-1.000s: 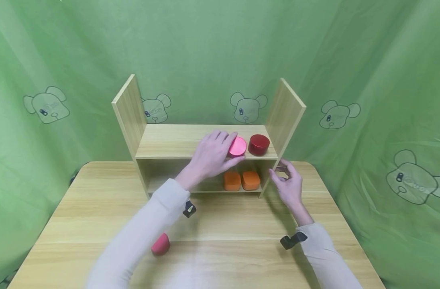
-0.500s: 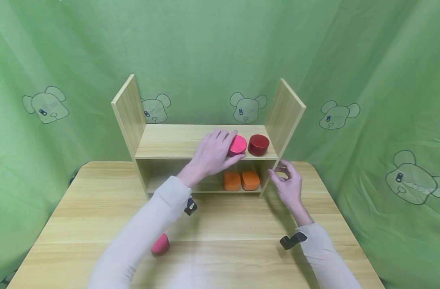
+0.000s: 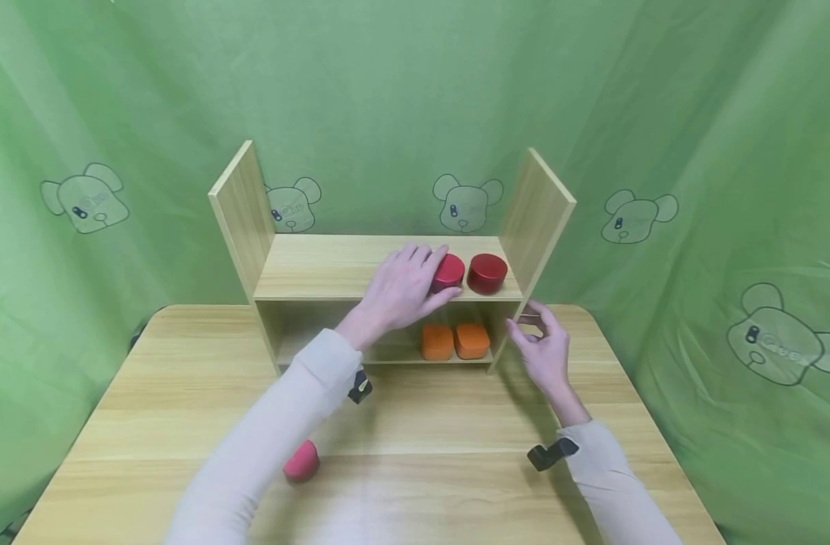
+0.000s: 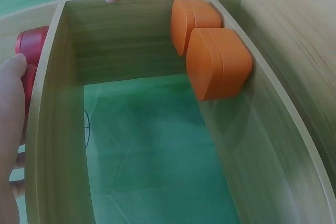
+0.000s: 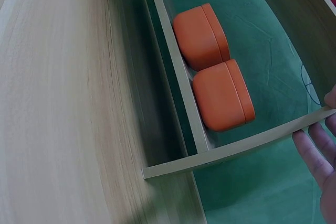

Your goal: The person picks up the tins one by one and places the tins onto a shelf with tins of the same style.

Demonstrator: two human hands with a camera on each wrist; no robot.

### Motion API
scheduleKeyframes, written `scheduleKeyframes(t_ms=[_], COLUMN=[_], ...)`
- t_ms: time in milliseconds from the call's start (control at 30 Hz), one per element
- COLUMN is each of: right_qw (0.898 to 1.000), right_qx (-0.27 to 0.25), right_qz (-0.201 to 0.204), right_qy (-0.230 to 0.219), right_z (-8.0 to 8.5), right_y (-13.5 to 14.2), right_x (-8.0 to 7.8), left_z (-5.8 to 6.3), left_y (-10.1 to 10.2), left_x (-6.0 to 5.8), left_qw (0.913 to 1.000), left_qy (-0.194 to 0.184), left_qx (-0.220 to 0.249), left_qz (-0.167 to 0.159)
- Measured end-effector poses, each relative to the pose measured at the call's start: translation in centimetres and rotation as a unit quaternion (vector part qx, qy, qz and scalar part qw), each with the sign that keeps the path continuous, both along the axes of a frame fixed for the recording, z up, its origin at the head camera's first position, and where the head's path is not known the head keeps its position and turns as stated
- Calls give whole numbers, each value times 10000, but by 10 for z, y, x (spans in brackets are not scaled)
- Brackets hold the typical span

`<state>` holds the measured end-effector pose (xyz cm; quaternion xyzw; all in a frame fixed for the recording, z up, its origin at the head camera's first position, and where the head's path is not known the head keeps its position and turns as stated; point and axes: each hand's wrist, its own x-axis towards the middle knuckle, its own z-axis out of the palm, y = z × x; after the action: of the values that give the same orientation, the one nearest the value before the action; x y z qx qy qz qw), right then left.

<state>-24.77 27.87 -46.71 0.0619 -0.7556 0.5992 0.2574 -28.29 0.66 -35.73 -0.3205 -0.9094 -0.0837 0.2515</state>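
Pink tin (image 3: pixel 448 275) gripped by left hand (image 3: pixel 403 289), shelf side (image 3: pixel 539 216) pinched by right hand (image 3: pixel 547 350); red tin (image 3: pixel 487 274) might get bumped if pink's overpushed.

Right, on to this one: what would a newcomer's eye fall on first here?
Probably the left hand gripping a red tin on the upper level of the shelf, just left of a darker tin. Next, perhaps, the two orange boxes side by side at the right of the lower level, near where the right hand grips the side panel. Behind everything hangs a green curtain with animal-face outlines.
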Motion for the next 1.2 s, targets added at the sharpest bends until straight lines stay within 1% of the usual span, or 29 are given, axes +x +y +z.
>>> scheduleKeyframes(t_ms=[300,667,800,900,1200], right_qw=[10000,9999,9999,9999,9999], right_qx=[36,96,110,114,131], right_qz=[25,-10,-17,-20,-29], right_qy=[15,53,66,59,18], right_z=[1,-1,-1,-1,-2], right_y=[0,1,1,1,1], right_x=[1,0,-1,0,-1], left_z=[1,-1,1,3,11], left_y=[1,-1,-5,-10,-29], left_x=[-3,-4,-1,2,13], left_qw=[9998,9997,9993,9993,9997], left_qy=[-64,-227,-345,-364,-136], left_qx=[-207,-113,-106,-95,114], left_qz=[33,-11,8,-4,-173])
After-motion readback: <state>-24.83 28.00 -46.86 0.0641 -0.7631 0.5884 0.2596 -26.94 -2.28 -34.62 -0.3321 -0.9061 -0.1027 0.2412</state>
